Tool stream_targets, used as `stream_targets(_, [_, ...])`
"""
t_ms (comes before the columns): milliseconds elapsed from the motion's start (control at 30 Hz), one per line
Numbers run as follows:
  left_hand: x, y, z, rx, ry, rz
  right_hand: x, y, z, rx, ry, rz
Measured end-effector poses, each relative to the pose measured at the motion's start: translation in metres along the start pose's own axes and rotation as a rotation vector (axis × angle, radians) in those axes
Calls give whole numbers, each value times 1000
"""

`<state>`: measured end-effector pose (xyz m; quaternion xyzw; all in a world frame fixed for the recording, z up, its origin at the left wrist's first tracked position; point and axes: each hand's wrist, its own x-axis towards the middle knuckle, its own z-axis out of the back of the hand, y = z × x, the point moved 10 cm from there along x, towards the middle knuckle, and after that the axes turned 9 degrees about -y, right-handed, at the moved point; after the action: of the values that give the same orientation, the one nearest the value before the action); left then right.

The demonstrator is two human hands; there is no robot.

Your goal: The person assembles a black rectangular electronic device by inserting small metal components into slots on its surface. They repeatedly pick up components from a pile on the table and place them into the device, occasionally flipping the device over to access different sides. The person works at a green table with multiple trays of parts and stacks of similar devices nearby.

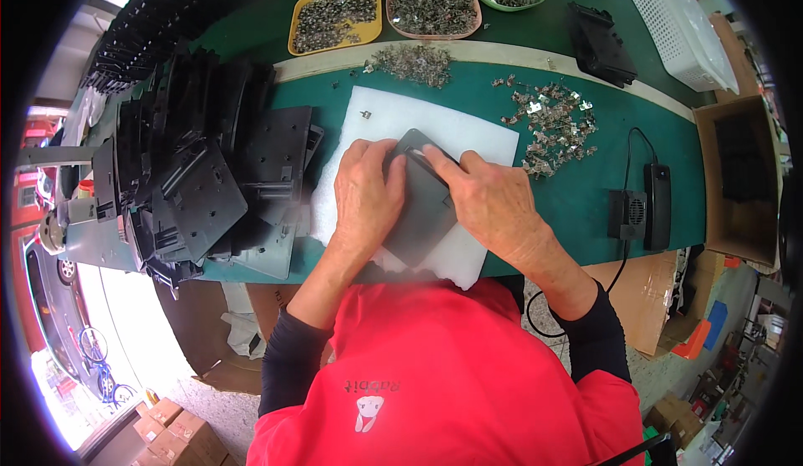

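A flat black plastic panel (422, 219) lies at a slant on a white foam sheet (485, 131) in front of me. My left hand (365, 194) is closed on its left side, fingertips near the far corner. My right hand (493, 202) grips its right edge, index finger pressed onto the panel's far end. Something small and pale shows by that fingertip, too small to make out. A lone metal clip (365, 115) sits on the foam's far left. Loose metal clips (552, 127) are heaped right of the foam, and another clip pile (410, 63) lies beyond it.
Black plastic panels (201, 190) are stacked at left. Along the back stand a yellow tray (295, 35), a pink tray (433, 37) and a green tray (502, 7) of small parts. At right are a black device with a cable (657, 207), a white basket (677, 31) and a cardboard box (711, 173).
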<state>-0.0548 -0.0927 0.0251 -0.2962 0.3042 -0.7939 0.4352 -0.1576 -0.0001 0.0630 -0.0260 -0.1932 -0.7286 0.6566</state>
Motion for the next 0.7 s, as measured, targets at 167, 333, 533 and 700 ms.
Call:
stream_targets(167, [-2,-7,3,33,-80,-73,2,5,-10,-79,12,40])
stream_targets(333, [-4,-11,5,31,-121,-115,6,10,-11,-131,-17,49])
stream_targets(533, [-5,-9,3,16,-144,-112,7,16,-17,-185,45,87])
stream_targets(700, [-7,-4,0,-16,-147,-78,12,24,-22,-253,175,124])
